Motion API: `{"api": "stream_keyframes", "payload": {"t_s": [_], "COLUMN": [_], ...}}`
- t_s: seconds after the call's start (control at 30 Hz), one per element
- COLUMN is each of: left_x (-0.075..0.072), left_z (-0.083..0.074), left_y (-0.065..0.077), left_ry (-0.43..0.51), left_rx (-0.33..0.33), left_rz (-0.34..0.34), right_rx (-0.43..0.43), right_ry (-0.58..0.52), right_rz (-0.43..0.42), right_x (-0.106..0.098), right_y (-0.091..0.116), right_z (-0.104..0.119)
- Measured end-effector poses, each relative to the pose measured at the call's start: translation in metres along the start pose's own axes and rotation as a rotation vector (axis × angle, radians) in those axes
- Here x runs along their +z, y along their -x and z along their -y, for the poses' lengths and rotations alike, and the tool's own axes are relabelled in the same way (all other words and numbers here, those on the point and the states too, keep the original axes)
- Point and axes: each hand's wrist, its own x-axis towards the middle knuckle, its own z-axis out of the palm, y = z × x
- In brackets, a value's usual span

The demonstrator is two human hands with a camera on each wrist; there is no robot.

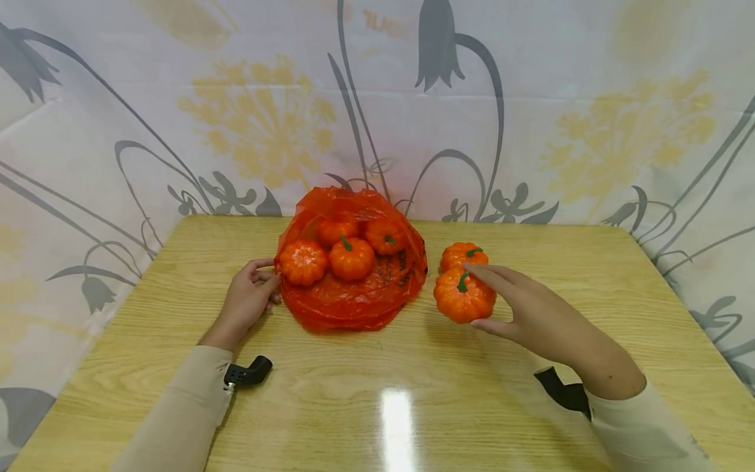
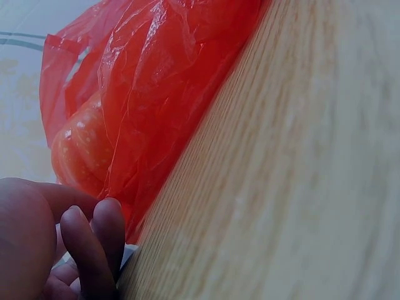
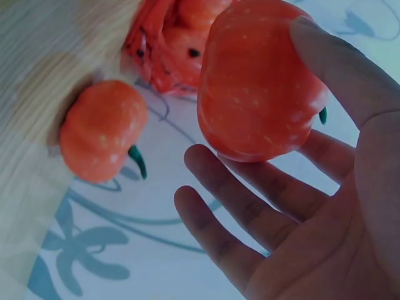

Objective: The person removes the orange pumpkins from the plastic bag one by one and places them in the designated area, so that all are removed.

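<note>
Glossy, ribbed, green-stemmed orange pumpkin (image 1: 464, 301) pinched in right hand (image 1: 533, 313), crinkled red bag (image 1: 348, 309) pinched in left hand (image 1: 249, 295).

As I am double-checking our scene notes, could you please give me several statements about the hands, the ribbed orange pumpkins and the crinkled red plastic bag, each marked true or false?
1. The right hand holds a round, ribbed orange pumpkin with a green stem. True.
2. The left hand holds a pumpkin too. False: its fingers are at the left edge of the crinkled red plastic bag.
3. Four orange pumpkins can be seen in the bag. True.
4. The second green-stemmed orange pumpkin outside the bag lies left of it. False: it lies to the bag's right.
5. The tabletop is plain black. False: the pale wood-grain tabletop is yellowish.
</note>
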Motion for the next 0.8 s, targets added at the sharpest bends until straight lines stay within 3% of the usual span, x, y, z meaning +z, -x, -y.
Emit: {"api": "stream_keyframes", "payload": {"t_s": [0.53, 0.8], "left_x": [0.0, 0.0], "left_z": [-0.001, -0.002], "left_y": [0.001, 0.001], "left_ry": [-0.009, -0.013], "left_rx": [0.001, -0.004], "left_rz": [-0.007, -0.002], "right_rx": [0.141, 0.189], "right_ry": [-0.004, 0.003], "right_rz": [-0.027, -0.104], "right_x": [-0.016, -0.02], "right_y": [0.003, 0.004], "right_z": [-0.032, -0.045]}}
